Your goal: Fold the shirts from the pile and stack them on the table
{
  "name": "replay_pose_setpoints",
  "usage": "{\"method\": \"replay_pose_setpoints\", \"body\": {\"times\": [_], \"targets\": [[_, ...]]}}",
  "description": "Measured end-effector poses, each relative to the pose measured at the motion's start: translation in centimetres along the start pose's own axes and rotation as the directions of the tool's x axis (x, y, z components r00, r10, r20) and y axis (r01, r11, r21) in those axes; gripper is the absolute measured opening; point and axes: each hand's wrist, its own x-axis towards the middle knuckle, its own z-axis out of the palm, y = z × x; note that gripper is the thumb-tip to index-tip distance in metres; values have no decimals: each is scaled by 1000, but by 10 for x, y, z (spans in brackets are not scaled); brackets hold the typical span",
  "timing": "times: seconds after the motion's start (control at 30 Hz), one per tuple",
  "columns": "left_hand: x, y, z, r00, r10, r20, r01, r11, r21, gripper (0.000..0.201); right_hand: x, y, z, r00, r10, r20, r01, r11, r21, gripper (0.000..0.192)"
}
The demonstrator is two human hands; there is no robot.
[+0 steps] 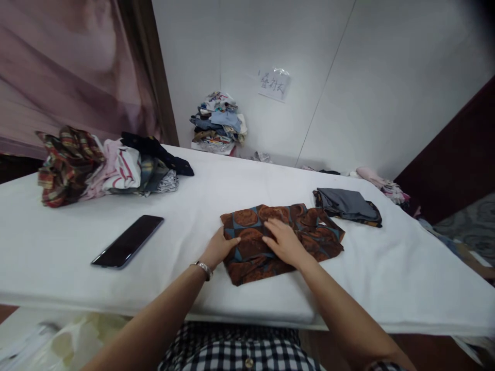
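Observation:
A brown patterned shirt [251,245] with blue patches lies folded into a flat oblong on the white-covered table. At its left edge, my left hand [220,247] grips the cloth, thumb on top and the other fingers partly hidden. My right hand [285,241] rests flat on the middle of the shirt, fingers stretched out and thumb apart. The shirt's right end, by the collar, looks uneven and slightly rumpled. Just beyond that end sits a small stack of folded clothes with a grey garment [344,202] on top.
A black phone [129,241] lies to the left on the white cloth [185,206]. Crumpled clothes [112,167] are heaped at the back left. Behind the table, a tall pile of clothes [220,121] stands by the wall, near a paper sign [274,84].

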Motion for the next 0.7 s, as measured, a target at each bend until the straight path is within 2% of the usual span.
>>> {"method": "replay_pose_setpoints", "body": {"times": [0.03, 0.1, 0.23, 0.27, 0.33, 0.4, 0.43, 0.5, 0.6, 0.63, 0.7], "targets": [[1, -2, 0, 1000, -5, -16, 5, 1000, 7, 42, -2, -2, 4, 996, 32, 82, -30, 999, -35, 41], [2, -6, -1, 1000, -11, -28, 12, 1000, 13, 42, -7, -4, 9, 984, 64, 166, -57, 997, -45, 37], [0, -5, -2, 1000, -10, -13, 10, 1000, -14, 42, -12, -6, 0, 980, 7, 200, -44, 982, 184, 29], [-1, -3, -2, 1000, -14, -7, 14, 1000, -22, 43, -10, -4, -3, 986, 18, 168, -56, 974, 221, 29], [-2, -1, -2, 1000, -24, 1, 24, 1000, -21, 47, -4, 1, -6, 997, 74, 24, -78, 971, 224, 29], [-1, -1, -2, 999, -34, 4, 34, 999, -6, 50, 3, 10, -2, 983, 114, -144, -90, 983, 163, 33], [-1, -2, -2, 999, -34, 3, 34, 999, -2, 52, 6, 15, 2, 978, 113, -173, -93, 989, 119, 36], [1, -5, -3, 1000, -26, 4, 26, 1000, -2, 56, 9, 23, 12, 991, 106, -81, -105, 994, 18, 45], [3, -10, -5, 1000, -5, 14, 6, 1000, -25, 59, 8, 25, 23, 973, 140, 183, -123, 987, -102, 53], [4, -11, -5, 1000, -3, 17, 4, 999, -32, 60, 8, 23, 25, 964, 159, 212, -134, 983, -126, 53], [5, -12, -6, 1000, -4, 17, 5, 999, -43, 61, 8, 18, 25, 973, 169, 157, -143, 976, -165, 54]]}}
